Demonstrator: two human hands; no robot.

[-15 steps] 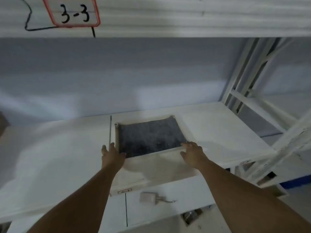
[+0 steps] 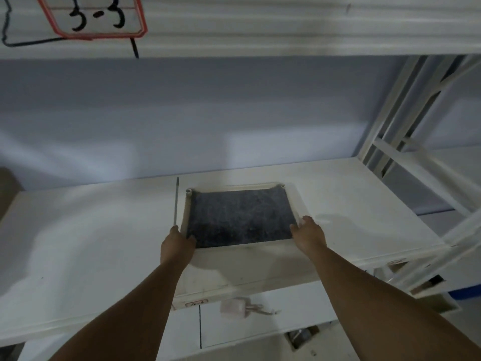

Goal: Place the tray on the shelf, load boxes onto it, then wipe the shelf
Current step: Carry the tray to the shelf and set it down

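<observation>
The tray (image 2: 299, 202), a shallow pale one with a dark, speckled bottom, lay flat on the white shelf (image 2: 91, 230), a little right of the middle and nearer to the front edge than to the blue-grey wall (image 2: 182, 113). The left hand (image 2: 177, 246) held its near left corner, with the thumb inside over the rim and the fingers outside along the left side. The right hand (image 2: 308, 234) held the near right corner in the same way, the rim pinched between thumb and fingers. Just beside the left side of the tray a thin dark seam (image 2: 176, 201) ran across the shelf board. Above, the beam of the upper shelf carried a red-framed label (image 2: 96, 16) with "3-3" written on it. At the right stood the white upright frame (image 2: 406, 113) of the rack. A small red-edged sticker (image 2: 196, 304) sat on the front edge of the shelf, and below it lay a small pale object (image 2: 235, 307), too blurred to tell. A brown box (image 2: 7, 188) showed at the far left edge.
</observation>
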